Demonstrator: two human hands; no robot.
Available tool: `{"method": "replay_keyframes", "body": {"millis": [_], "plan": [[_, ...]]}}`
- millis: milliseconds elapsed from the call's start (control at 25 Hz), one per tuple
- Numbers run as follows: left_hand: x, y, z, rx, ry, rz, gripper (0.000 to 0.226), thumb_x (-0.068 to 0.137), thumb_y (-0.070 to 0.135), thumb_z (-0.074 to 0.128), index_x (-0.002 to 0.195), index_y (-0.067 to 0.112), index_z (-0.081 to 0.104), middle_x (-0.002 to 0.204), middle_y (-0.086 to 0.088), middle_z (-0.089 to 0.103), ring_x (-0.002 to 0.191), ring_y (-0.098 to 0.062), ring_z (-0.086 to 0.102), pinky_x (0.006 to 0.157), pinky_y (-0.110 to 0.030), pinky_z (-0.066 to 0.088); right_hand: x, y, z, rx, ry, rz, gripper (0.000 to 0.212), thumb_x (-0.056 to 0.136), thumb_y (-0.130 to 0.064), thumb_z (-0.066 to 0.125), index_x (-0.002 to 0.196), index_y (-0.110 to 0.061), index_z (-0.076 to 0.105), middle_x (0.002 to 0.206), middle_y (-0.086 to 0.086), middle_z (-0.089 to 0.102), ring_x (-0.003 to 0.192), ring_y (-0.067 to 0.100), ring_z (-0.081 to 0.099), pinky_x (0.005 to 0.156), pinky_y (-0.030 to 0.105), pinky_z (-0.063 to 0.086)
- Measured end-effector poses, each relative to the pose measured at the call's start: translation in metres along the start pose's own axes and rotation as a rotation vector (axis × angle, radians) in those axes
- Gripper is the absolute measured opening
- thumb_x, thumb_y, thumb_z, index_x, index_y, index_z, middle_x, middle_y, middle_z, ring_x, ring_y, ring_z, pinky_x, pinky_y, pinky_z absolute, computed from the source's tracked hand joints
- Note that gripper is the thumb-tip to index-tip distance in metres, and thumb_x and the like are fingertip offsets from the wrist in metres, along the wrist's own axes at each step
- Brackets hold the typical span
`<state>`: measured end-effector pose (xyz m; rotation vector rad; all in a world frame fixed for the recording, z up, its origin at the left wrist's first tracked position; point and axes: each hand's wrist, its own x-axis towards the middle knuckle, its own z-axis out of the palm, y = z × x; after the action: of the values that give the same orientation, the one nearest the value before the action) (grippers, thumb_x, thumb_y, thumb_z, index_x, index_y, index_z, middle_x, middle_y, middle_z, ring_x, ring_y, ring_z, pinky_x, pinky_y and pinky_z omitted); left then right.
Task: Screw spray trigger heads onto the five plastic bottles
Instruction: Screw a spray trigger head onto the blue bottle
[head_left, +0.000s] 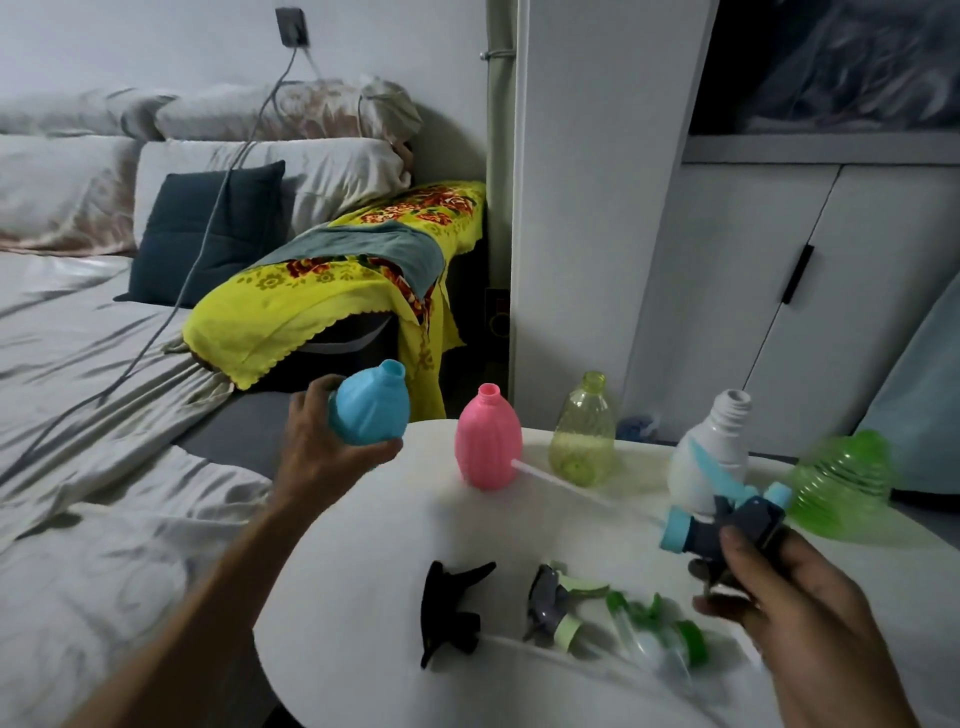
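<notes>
Left hand (322, 441) grips the blue bottle (370, 408) off the table; right hand (779, 587) holds the blue-collared trigger head (727, 519). Next: feed its tube in, seat collar squarely, twist.

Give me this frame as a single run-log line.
left hand: holds blue bottle | right hand: holds blue-grey trigger head | bottles capped: none | loose heads on table: three

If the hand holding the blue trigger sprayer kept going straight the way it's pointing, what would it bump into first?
Probably the white bottle. The right hand holds the blue spray trigger head pointing up and away over the white table, and the head already overlaps that bottle's base. Depth is unclear from one view.
</notes>
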<state>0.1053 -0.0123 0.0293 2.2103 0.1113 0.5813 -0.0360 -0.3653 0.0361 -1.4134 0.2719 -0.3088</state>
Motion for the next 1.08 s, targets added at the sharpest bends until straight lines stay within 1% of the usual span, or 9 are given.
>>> {"method": "replay_keyframes", "body": {"millis": [80,120,200,240,320,520,680,840,1080], "plan": [[-0.022,0.024,-0.027,0.237,0.006,0.219,0.096,0.047,0.037,0.093,0.129,0.018,0.047,0.121,-0.011,0.05,0.105,-0.029,0.048,0.084,-0.04,0.046,-0.001,-0.011,-0.009,0.008,0.043,-0.126,0.018,0.088,-0.022,0.065,0.103,-0.015,0.072,0.077,0.001,0.078,0.061,0.009,0.07,0.051,0.021,0.057],[-0.038,0.035,-0.036,0.33,0.021,0.318,0.097,0.046,0.044,0.087,0.13,0.018,0.047,0.123,-0.01,0.052,0.107,-0.029,0.047,0.086,-0.038,0.041,-0.003,-0.018,-0.015,-0.019,0.056,-0.197,0.028,0.083,-0.036,0.069,0.105,-0.02,0.073,0.081,0.001,0.079,0.063,0.009,0.07,0.055,0.02,0.057],[-0.073,0.052,-0.045,0.413,0.031,0.449,0.094,0.046,0.047,0.079,0.13,0.017,0.049,0.128,-0.008,0.055,0.113,-0.03,0.048,0.092,-0.033,0.034,-0.007,-0.031,-0.023,-0.125,0.051,-0.309,0.047,0.073,-0.061,0.071,0.107,-0.029,0.072,0.087,-0.002,0.079,0.065,0.009,0.071,0.059,0.019,0.057],[-0.086,0.059,-0.045,0.41,0.006,0.481,0.093,0.047,0.045,0.079,0.131,0.016,0.05,0.129,-0.007,0.056,0.114,-0.031,0.05,0.095,-0.032,0.033,-0.009,-0.035,-0.026,-0.151,0.03,-0.346,0.05,0.072,-0.066,0.07,0.107,-0.031,0.072,0.087,-0.003,0.079,0.065,0.009,0.07,0.061,0.018,0.056],[-0.101,0.066,-0.04,0.401,-0.047,0.513,0.091,0.049,0.04,0.085,0.131,0.013,0.053,0.129,-0.007,0.057,0.115,-0.033,0.051,0.098,-0.035,0.035,-0.011,-0.037,-0.026,-0.154,-0.024,-0.396,0.047,0.074,-0.065,0.069,0.105,-0.03,0.072,0.083,-0.003,0.078,0.063,0.008,0.068,0.064,0.016,0.055],[-0.104,0.067,-0.032,0.368,-0.084,0.488,0.093,0.047,0.032,0.092,0.13,0.01,0.056,0.128,-0.007,0.058,0.115,-0.032,0.049,0.094,-0.036,0.039,-0.011,-0.033,-0.019,-0.145,-0.055,-0.463,0.022,0.081,-0.04,0.066,0.101,-0.033,0.073,0.079,-0.006,0.077,0.062,0.006,0.066,0.064,0.013,0.053],[-0.102,0.068,-0.029,0.348,-0.097,0.466,0.094,0.047,0.033,0.093,0.13,0.011,0.055,0.128,-0.007,0.058,0.115,-0.032,0.049,0.093,-0.035,0.037,-0.005,-0.037,-0.025,-0.107,-0.032,-0.412,0.029,0.078,-0.046,0.067,0.101,-0.03,0.074,0.078,-0.003,0.077,0.061,0.009,0.065,0.062,0.015,0.054],[-0.111,0.079,-0.022,0.31,-0.144,0.514,0.092,0.05,0.038,0.09,0.132,0.015,0.055,0.129,-0.002,0.056,0.116,-0.028,0.046,0.094,-0.032,0.037,-0.01,-0.026,-0.011,-0.102,-0.151,-0.383,0.026,0.076,-0.037,0.069,0.1,-0.032,0.075,0.088,-0.009,0.079,0.074,0.003,0.071,0.068,0.012,0.053],[-0.13,0.097,-0.001,0.297,-0.207,0.633,0.09,0.057,0.052,0.079,0.136,0.017,0.054,0.132,-0.002,0.056,0.115,-0.029,0.046,0.095,-0.036,0.042,-0.016,-0.011,0.002,-0.189,-0.256,-0.392,0.017,0.083,-0.028,0.074,0.1,-0.028,0.072,0.093,-0.001,0.078,0.082,0.019,0.072,0.072,0.024,0.057]]}}
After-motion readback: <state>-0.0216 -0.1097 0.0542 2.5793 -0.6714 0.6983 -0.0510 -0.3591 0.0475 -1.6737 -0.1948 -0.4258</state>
